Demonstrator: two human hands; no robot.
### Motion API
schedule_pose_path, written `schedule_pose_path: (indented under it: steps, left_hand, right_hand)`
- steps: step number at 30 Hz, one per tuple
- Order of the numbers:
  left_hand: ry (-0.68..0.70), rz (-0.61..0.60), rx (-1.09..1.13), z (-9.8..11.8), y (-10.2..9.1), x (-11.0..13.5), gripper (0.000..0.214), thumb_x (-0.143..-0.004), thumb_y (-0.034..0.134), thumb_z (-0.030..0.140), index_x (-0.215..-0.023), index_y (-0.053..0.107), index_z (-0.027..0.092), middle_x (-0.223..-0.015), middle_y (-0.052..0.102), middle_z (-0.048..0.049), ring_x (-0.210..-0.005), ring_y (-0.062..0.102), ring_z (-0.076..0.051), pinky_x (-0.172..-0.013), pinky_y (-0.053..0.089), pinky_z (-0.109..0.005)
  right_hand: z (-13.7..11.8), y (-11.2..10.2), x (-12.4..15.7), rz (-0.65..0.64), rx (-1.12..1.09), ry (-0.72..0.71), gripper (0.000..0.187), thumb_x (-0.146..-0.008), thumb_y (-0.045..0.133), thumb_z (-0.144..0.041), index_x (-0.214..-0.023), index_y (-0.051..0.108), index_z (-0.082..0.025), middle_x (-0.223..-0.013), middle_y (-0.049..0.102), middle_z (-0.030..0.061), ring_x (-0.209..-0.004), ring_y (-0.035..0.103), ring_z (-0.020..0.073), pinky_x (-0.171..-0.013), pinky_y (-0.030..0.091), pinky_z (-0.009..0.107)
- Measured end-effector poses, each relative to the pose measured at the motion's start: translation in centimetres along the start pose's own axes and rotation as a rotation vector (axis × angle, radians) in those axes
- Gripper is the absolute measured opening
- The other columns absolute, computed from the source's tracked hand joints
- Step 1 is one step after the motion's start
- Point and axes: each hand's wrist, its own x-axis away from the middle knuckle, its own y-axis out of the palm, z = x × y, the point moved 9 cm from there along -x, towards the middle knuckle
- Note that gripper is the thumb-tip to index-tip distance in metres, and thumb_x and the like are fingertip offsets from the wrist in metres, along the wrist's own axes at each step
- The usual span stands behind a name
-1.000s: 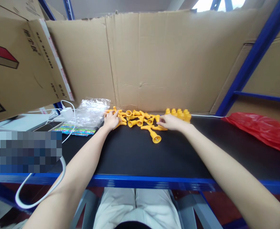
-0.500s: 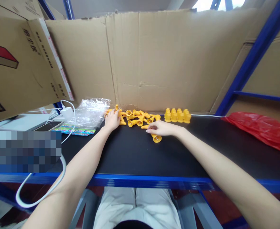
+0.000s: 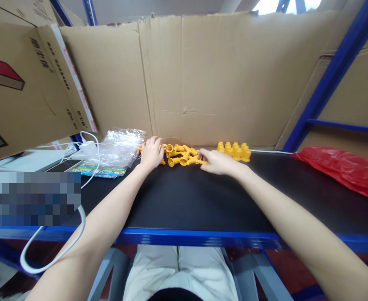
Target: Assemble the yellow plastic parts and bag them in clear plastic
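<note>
Several yellow plastic pieces (image 3: 184, 160), branched and with flared trumpet-like ends, lie in a loose heap at the back of the black tabletop (image 3: 184, 196). Over the heap's left end rests my left hand (image 3: 152, 154), its fingers spread and reaching down behind the pieces; what lies under the palm is hidden. My right hand (image 3: 217, 161) is at the heap's right end, fingers curled round a yellow branched piece (image 3: 198, 161) whose arm shows to the left of the fingertips. Just beyond that hand stand yellow pieces (image 3: 236, 151) upright in tight rows.
A clear plastic bag (image 3: 119, 144) lies on colourful packaging (image 3: 102, 170) at the left, near a white charger (image 3: 88, 148) and its cable. A red plastic bag (image 3: 341, 171) is at the right. Cardboard (image 3: 215, 83) walls the back; a blue rail (image 3: 196, 238) edges the front.
My right hand has moved back and slightly right, from in front of the heap to its right end, with the yellow piece. My left hand has shifted slightly right over the heap.
</note>
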Motion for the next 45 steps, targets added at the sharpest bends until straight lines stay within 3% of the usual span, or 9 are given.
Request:
schedule_pose_path:
  steps: [4, 6, 9, 12, 15, 22, 31, 38, 45]
  left_hand:
    - [0.286, 0.039, 0.116, 5.4, -2.5, 0.5, 0.042, -0.092, 0.035, 0.039, -0.128, 0.047, 0.02, -0.119, 0.052, -0.0115, -0.107, 0.05, -0.024, -0.089, 0.038, -0.037]
    - [0.391, -0.036, 0.107, 7.7, -2.4, 1.1, 0.048, -0.091, 0.037, 0.045, -0.133, 0.042, 0.022, -0.111, 0.056, -0.0095, -0.099, 0.054, -0.022, -0.083, 0.04, -0.034]
    - [0.402, -0.149, 0.062, 8.9, -1.3, 1.7, 0.048, -0.09, 0.04, 0.045, -0.133, 0.041, 0.024, -0.097, 0.06, -0.0062, -0.082, 0.059, -0.019, -0.072, 0.041, -0.029]
    - [0.345, -0.16, 0.034, 8.7, -0.8, 1.7, 0.039, -0.09, 0.041, 0.039, -0.125, 0.047, 0.024, -0.1, 0.06, -0.0063, -0.08, 0.061, -0.018, -0.066, 0.041, -0.027]
    - [0.284, -0.146, 0.017, 8.1, -1.0, 1.4, 0.034, -0.088, 0.043, 0.034, -0.119, 0.05, 0.022, -0.102, 0.06, -0.0076, -0.083, 0.061, -0.019, -0.065, 0.042, -0.027]
    - [0.229, -0.188, 0.022, 8.0, -1.1, 1.4, 0.031, -0.082, 0.047, 0.028, -0.111, 0.055, 0.021, -0.1, 0.063, -0.0072, -0.086, 0.062, -0.021, -0.068, 0.043, -0.029]
    - [0.216, -0.159, 0.079, 8.2, -1.6, 1.4, 0.027, -0.079, 0.048, 0.03, -0.102, 0.058, 0.02, -0.095, 0.066, -0.0071, -0.083, 0.062, -0.022, -0.068, 0.044, -0.03]
    - [0.216, -0.18, 0.06, 7.8, -1.1, 1.4, 0.026, -0.078, 0.049, 0.031, -0.1, 0.058, 0.021, -0.091, 0.067, -0.0064, -0.081, 0.062, -0.021, -0.066, 0.043, -0.03]
    - [0.193, -0.219, 0.061, 7.9, -1.0, 1.4, 0.023, -0.078, 0.05, 0.032, -0.096, 0.058, 0.021, -0.083, 0.068, -0.0045, -0.076, 0.063, -0.022, -0.064, 0.042, -0.03]
  right_hand:
    - [-0.9, -2.5, 0.3, 0.231, 0.076, -0.077, 0.028, -0.081, 0.049, -0.024, -0.108, 0.053, -0.019, -0.102, 0.066, 0.008, -0.079, 0.061, 0.0206, -0.063, 0.035, 0.028]
    - [-2.1, -3.1, 0.6, 0.317, 0.118, -0.201, 0.024, -0.085, 0.046, -0.024, -0.106, 0.054, -0.017, -0.103, 0.066, 0.0092, -0.083, 0.061, 0.0208, -0.068, 0.035, 0.029]
    - [-3.7, -2.8, 0.9, 0.362, 0.177, -0.381, 0.022, -0.089, 0.042, -0.022, -0.104, 0.055, -0.015, -0.099, 0.066, 0.01, -0.087, 0.06, 0.0203, -0.072, 0.033, 0.03]
    - [-4.3, -2.5, 1.0, 0.374, 0.202, -0.414, 0.024, -0.092, 0.039, -0.022, -0.108, 0.054, -0.014, -0.101, 0.065, 0.011, -0.087, 0.06, 0.0201, -0.074, 0.032, 0.031]
    - [-3.7, -2.5, 0.7, 0.37, 0.19, -0.313, 0.027, -0.093, 0.038, -0.026, -0.112, 0.052, -0.013, -0.104, 0.065, 0.0121, -0.09, 0.06, 0.0215, -0.075, 0.031, 0.032]
    - [-2.6, -0.7, 0.0, 0.171, 0.226, -0.189, 0.023, -0.094, 0.038, -0.024, -0.107, 0.053, -0.013, -0.102, 0.064, 0.0123, -0.089, 0.06, 0.0234, -0.071, 0.032, 0.033]
    - [-2.7, -2.2, 0.5, 0.243, 0.162, -0.197, 0.02, -0.088, 0.048, -0.026, -0.105, 0.049, -0.015, -0.1, 0.064, 0.0121, -0.089, 0.059, 0.0237, -0.072, 0.032, 0.032]
    - [-2.7, -1.3, 0.4, 0.111, 0.112, -0.17, 0.028, -0.095, 0.033, -0.034, -0.09, 0.054, -0.016, -0.092, 0.065, 0.0106, -0.082, 0.06, 0.0208, -0.069, 0.033, 0.03]
    - [-2.6, -2.0, 0.6, 0.196, 0.132, -0.188, 0.022, -0.086, 0.049, -0.026, -0.104, 0.049, -0.014, -0.093, 0.066, 0.0112, -0.081, 0.061, 0.0226, -0.068, 0.032, 0.029]
